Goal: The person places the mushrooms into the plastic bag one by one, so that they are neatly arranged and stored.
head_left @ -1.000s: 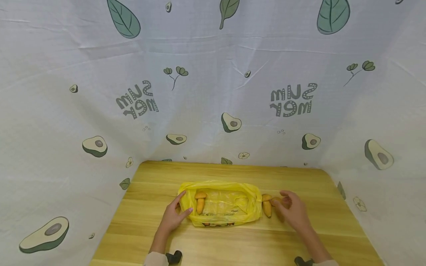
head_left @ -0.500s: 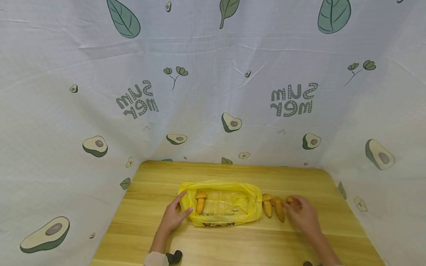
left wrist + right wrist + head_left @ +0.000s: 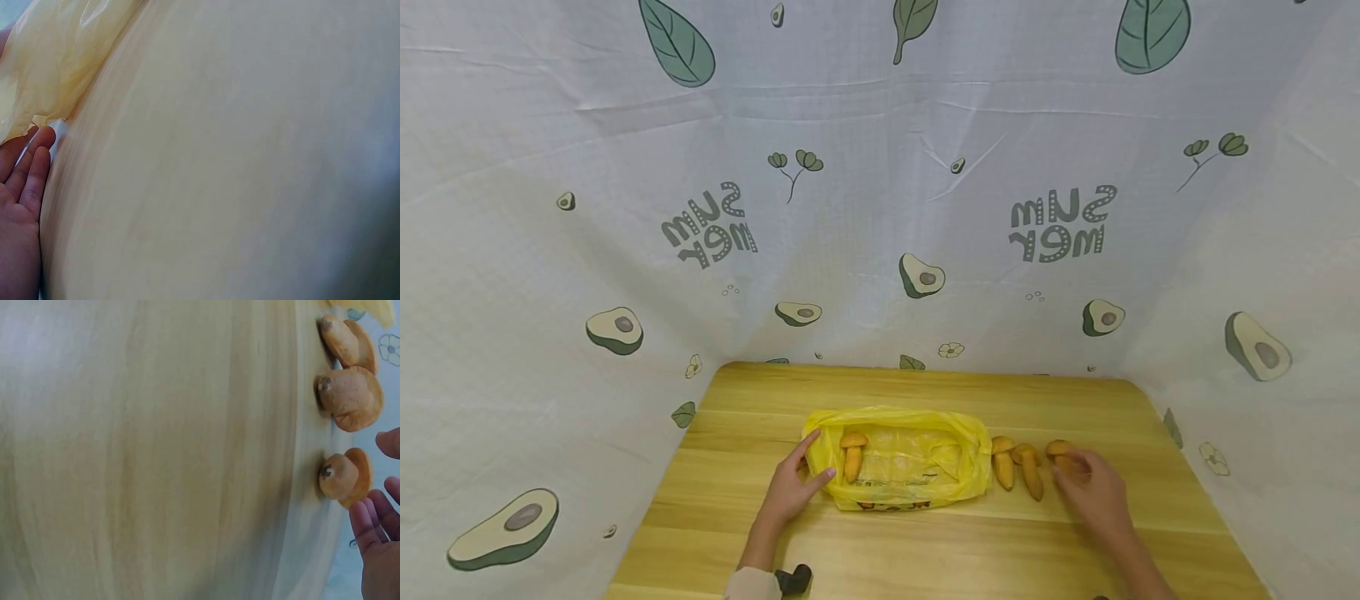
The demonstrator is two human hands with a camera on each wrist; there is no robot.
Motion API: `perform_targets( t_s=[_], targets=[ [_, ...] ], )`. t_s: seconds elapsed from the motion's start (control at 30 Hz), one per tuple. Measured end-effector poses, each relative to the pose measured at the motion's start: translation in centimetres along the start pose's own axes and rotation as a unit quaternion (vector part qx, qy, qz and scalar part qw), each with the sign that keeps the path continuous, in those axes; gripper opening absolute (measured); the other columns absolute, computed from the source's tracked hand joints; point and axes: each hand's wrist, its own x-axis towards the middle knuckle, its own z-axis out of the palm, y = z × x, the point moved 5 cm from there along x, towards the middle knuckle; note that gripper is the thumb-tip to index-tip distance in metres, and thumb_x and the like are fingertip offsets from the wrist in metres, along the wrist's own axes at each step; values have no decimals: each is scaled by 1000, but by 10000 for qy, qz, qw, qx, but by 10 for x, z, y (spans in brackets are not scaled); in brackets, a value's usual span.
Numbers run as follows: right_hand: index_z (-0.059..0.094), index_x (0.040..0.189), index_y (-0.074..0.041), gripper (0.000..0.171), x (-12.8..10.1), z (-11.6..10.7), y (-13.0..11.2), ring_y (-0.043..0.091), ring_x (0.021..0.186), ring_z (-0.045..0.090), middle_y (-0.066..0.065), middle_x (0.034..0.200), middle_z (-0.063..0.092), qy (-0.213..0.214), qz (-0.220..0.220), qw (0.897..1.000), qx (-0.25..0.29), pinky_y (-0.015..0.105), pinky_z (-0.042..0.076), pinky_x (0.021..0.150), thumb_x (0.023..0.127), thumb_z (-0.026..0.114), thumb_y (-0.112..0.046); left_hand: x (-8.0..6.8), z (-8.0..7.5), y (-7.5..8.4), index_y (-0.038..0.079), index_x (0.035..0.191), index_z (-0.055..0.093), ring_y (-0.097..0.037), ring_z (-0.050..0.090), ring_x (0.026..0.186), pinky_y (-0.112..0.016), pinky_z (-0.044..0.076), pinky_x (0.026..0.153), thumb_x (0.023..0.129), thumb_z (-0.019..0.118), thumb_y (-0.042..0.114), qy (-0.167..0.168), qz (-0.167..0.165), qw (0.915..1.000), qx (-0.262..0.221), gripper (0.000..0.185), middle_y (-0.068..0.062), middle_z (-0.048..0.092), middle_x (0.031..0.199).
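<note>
right hand (image 3: 1093, 487) at mushroom (image 3: 1060, 450) — left hand (image 3: 790, 487) on bag (image 3: 902, 458)

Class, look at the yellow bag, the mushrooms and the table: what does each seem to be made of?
Yellow bag: thin glossy plastic film, crinkled, translucent. Mushrooms: matte orange-brown, probably foam or plastic models; cannot be sure. Table: light wood or wood-look laminate, with grain lines.

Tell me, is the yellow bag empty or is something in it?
Not empty. One mushroom lies inside the yellow bag, near its left end; three more mushrooms lie outside on the table.
</note>
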Motion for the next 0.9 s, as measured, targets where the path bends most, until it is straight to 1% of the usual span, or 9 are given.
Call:
perform_targets(
  t_s=[0.1,0.23,0.33,0.43,0.57,0.63,0.67,0.8,0.9],
  targets=[
    [63,124,7,47,-1,1,4,43,106,65,30,118,66,49,-48,10000,-60,24,52,79,94,77,-26,0,0,0,23,158,43,-41,52,139,-60,44,112,92,76,40,-6,-2,10000,-4,76,-20,47,157],
    [64,120,10,45,-1,2,9,43,100,65,30,111,67,204,-213,9994,-170,38,55,79,92,79,-22,0,0,0,24,158,43,-42,51,139,-60,43,112,92,76,41,-10,-14,10000,-8,76,-20,47,158],
    [63,119,11,46,-1,5,12,43,98,65,31,109,67,257,-215,9993,-157,40,55,78,91,79,-21,0,0,0,23,158,43,-41,51,140,-60,43,112,92,76,41,-7,-18,10000,0,76,-20,47,158],
    [62,123,12,50,-1,8,15,43,100,65,32,111,66,191,-86,9998,-50,35,55,77,91,79,-23,0,1,0,23,158,43,-41,51,140,-59,43,113,92,76,41,-8,-35,10000,0,76,-19,46,158],
    [59,126,12,55,-1,13,20,44,102,66,33,115,64,12,162,9998,94,21,52,74,91,79,-25,-1,1,-1,24,158,42,-42,50,141,-60,43,113,92,76,41,-16,-57,10000,-8,76,-20,45,159],
    [58,128,12,56,0,16,21,44,102,67,34,117,64,-76,269,9996,100,19,50,72,91,78,-26,-1,2,-1,24,158,42,-43,49,141,-61,42,113,93,76,41,-23,-63,10000,-5,76,-20,44,159],
    [58,128,12,56,0,17,22,43,102,67,34,117,64,-96,296,9995,88,19,50,72,91,79,-25,-1,2,-1,24,158,42,-43,49,141,-61,42,113,93,76,41,-21,-66,10000,-16,76,-20,44,159],
    [58,128,12,55,2,19,22,41,102,66,33,115,64,-138,376,9992,4,28,51,75,91,78,-24,-1,1,0,23,158,42,-43,49,141,-60,42,113,93,76,41,-18,-54,10000,-25,76,-21,44,159],
    [59,125,12,52,3,20,21,40,98,66,31,111,65,-45,329,9994,-33,30,51,74,89,78,-21,-1,1,1,23,159,42,-43,49,142,-60,42,113,93,76,41,-21,-50,10000,-5,76,-20,44,159]
  ],
)
